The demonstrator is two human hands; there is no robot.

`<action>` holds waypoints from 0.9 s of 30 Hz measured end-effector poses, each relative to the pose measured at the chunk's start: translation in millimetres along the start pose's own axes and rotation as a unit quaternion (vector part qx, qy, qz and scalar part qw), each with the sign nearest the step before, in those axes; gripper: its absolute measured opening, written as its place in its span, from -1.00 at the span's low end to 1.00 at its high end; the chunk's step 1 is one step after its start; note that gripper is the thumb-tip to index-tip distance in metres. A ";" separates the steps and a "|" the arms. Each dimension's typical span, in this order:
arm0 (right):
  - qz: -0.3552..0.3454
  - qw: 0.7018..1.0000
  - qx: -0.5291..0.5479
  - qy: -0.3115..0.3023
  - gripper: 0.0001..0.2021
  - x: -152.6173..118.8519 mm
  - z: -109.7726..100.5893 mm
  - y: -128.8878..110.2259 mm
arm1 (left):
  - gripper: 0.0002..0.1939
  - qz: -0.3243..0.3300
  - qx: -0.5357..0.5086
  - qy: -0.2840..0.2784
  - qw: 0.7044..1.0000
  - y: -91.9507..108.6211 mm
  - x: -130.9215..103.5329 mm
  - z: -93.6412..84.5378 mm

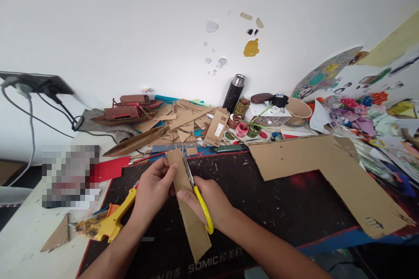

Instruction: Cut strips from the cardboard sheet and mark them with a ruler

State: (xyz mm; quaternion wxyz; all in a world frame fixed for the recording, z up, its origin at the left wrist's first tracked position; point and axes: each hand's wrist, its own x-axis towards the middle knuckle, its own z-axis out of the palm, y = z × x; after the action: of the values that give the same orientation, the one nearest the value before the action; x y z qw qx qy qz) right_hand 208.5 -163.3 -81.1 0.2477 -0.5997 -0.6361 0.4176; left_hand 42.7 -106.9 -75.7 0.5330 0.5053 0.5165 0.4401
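A long narrow cardboard strip (194, 226) slants over the dark mat, its far end near the mat's back edge. My left hand (156, 187) pinches the strip's upper left side between thumb and fingers. Yellow-handled scissors (203, 209) are in my right hand (209, 202), whose thumb rests on the strip. The metal blades lie along the strip's upper right edge; whether the card is between them is hard to tell.
A yellow glue gun (113, 222) lies left of my left forearm. A large L-shaped cardboard piece (304, 154) covers the right side. Cardboard scraps (186, 115), paint jars, a black thermos (234, 93) and model boats (122, 113) line the back.
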 end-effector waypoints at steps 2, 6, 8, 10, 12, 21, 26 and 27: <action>0.014 1.000 -0.023 -0.003 -0.57 0.1 -1.2 -2.9 | -0.54 0.003 0.003 -0.003 1.000 0.3 -0.4 0.1; 0.027 0.998 -0.054 -0.002 -0.53 0.6 -2.5 -6.8 | -0.58 0.012 0.007 0.002 1.000 0.4 -0.8 -0.8; 0.025 0.998 -0.057 -0.001 -0.54 1.1 -2.0 -7.1 | -0.58 0.010 0.001 0.002 1.000 -0.8 -0.6 -2.2; 0.019 0.998 -0.056 -0.003 -0.54 1.7 -1.1 -6.5 | -0.59 -0.001 -0.012 -0.002 1.000 -2.3 0.1 -3.8; 0.012 0.998 -0.057 -0.004 -0.54 2.2 -0.1 -5.6 | -0.59 -0.012 -0.022 -0.004 1.000 -3.5 0.6 -4.8; 0.011 0.996 -0.087 0.005 -0.53 3.0 1.2 -4.6 | -0.57 -0.010 -0.021 0.016 1.000 -2.3 -3.2 -2.5; 0.014 0.996 -0.092 0.006 -0.53 3.1 2.8 -4.4 | -0.55 0.006 0.005 0.009 1.000 -1.3 -3.2 -2.0; 0.014 0.996 -0.090 0.006 -0.54 3.0 2.9 -4.6 | -0.54 0.008 0.009 0.006 1.000 -1.3 -2.8 -1.9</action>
State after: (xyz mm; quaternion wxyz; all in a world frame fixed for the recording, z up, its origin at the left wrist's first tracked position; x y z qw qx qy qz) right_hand 203.1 -160.7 -79.4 0.1907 -0.6306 -0.6614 0.3584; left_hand 40.5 -109.6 -76.6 0.5217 0.5112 0.5198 0.4431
